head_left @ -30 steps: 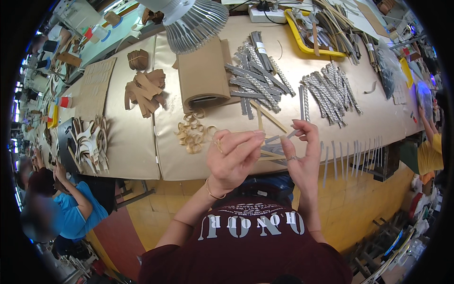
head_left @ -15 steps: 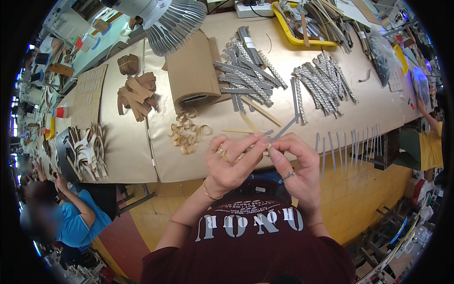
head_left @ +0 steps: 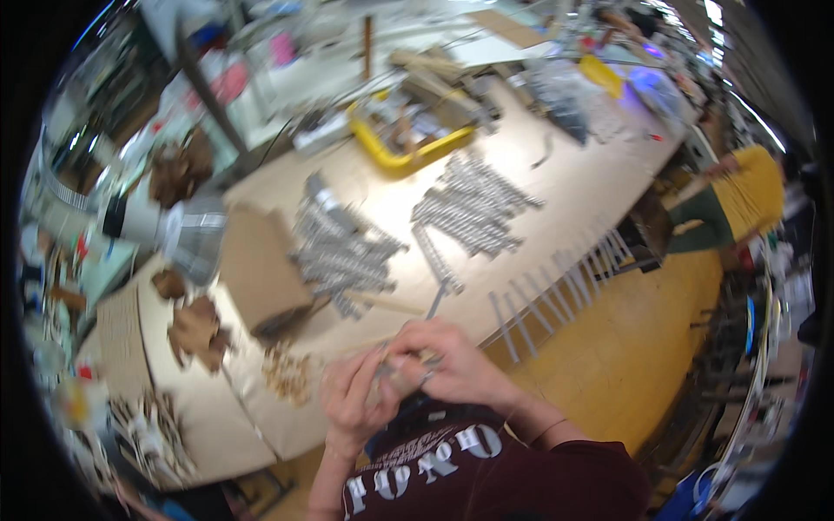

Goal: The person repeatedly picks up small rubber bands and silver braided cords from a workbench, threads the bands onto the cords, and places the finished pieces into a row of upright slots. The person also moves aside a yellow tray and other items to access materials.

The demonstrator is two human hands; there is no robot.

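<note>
Close together at the table's near edge, my left hand [head_left: 354,395] and my right hand [head_left: 456,358] are both closed, fingertips meeting. A narrow grey strip [head_left: 437,300] runs up from between them onto the table, and a bit of grey shows between the fingers. What exactly is pinched there is hidden and blurred. Thin tan strips [head_left: 387,303] lie just beyond my hands. To their left is a heap of small curled tan loops [head_left: 287,372]. Farther off lie a pile of silvery braided straps with grey strips [head_left: 334,252] and a second pile of braided straps [head_left: 478,207].
Several grey strips [head_left: 543,304] hang over the table's near right edge. A yellow tray [head_left: 404,165] of scraps stands at the back. At left are a brown folded sheet [head_left: 261,265], brown leather pieces [head_left: 200,333] and a lamp [head_left: 193,239]. A person in yellow [head_left: 743,195] stands at right.
The whole view has swung and tilted, so the table now slants up to the right and the picture is blurred. My hands stay together, fingers still closed, the grey strip still reaching out from them.
</note>
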